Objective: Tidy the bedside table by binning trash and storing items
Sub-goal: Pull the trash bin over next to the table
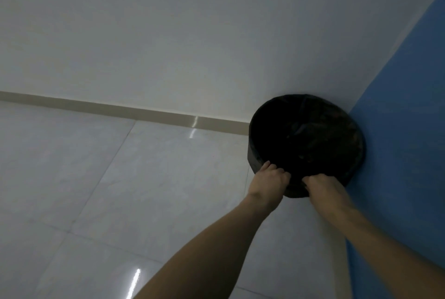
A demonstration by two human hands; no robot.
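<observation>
My left hand (269, 182) and right hand (323, 186) curl over the near rim of the bin (252, 154); I should hold it level and steady

- The inside of the bin (252, 152) is too dark to make out; whatever lies in it cannot be told.
- The left hand (268, 184) curls its fingers (272, 168) over the near rim, and their tips are hidden against the black.
- The right hand (325, 188) is smeared by motion; its curled fingertips are lost at the same rim.
- Both forearms are cut off by the bottom edge.
- The blue surface (397, 130) runs off the right edge.
</observation>
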